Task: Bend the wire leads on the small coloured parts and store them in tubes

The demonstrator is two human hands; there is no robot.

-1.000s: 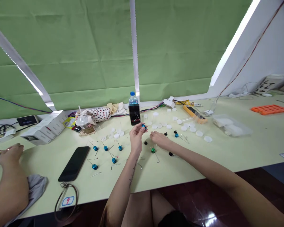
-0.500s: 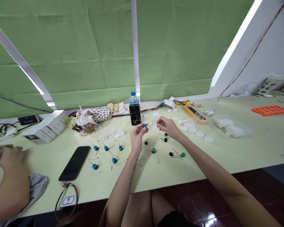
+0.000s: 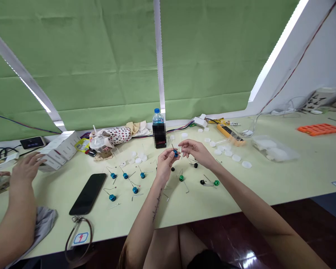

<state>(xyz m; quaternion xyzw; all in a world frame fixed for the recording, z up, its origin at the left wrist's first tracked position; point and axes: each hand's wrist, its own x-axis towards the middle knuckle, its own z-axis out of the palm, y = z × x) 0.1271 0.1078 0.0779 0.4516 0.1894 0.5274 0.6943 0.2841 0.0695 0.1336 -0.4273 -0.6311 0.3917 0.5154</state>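
My left hand [image 3: 165, 161] is closed around a small round blue metal piece [image 3: 175, 153] with a thin dark wire standing up from it. Just to the right, my right hand [image 3: 193, 150] pinches a thin pale rod [image 3: 182, 155] close to the blue piece; whether they touch I cannot tell. Below and left on the table lie several similar blue pieces with bent wires, one being a blue piece [image 3: 112, 197] near a thin metal pin. In front of my hands are a green piece [image 3: 181, 178], another green piece [image 3: 216, 183] and small black knobs [image 3: 195, 165].
A phone [image 3: 88, 194] lies left of my arm. Farther back stand a water bottle [image 3: 158, 117], a dark blurred device [image 3: 159, 135] and scattered white caps [image 3: 236, 158]. A yellow multimeter [image 3: 231, 135] lies back right. At left, another person's hand [image 3: 26, 168] reaches to white boxes [image 3: 56, 153].
My right hand has moved left, bringing the rod nearer the blue piece. My left hand has shifted slightly right and down. The other person's hand has moved up to the white boxes.
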